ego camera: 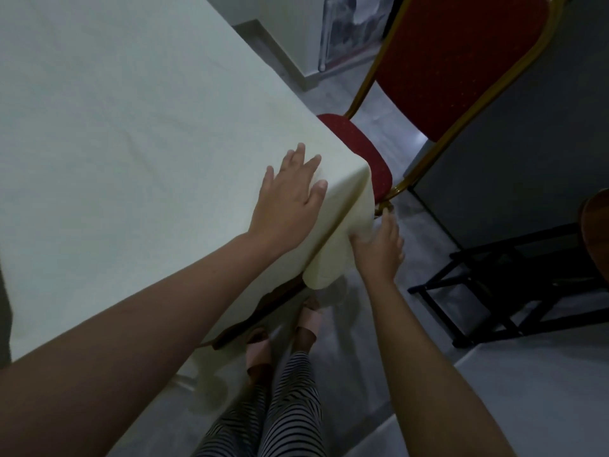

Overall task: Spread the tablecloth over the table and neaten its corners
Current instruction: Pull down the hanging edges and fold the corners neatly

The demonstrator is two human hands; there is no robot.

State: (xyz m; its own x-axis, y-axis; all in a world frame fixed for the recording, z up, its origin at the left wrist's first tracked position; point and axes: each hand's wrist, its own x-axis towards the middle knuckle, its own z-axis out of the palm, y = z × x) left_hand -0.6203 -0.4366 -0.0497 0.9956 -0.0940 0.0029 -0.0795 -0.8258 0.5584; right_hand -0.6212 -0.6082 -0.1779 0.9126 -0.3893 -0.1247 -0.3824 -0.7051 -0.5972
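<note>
Left hand point(290, 189) flat on tablecloth point(131, 127), right hand point(379, 245) pinching hanging corner — pointing floorward.

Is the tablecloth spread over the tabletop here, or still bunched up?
Spread: the tablecloth lies flat across the top, faint creases only. At the near corner its overhang is gathered into a fold under the right hand.

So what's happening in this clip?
A person is dressing a table with a pale tablecloth. The cloth already covers the top. The left hand lies flat on it near the corner, pinning it down, while the right hand grips the fabric hanging below that corner, folding or tucking it. A red chair stands just past the corner.
</note>
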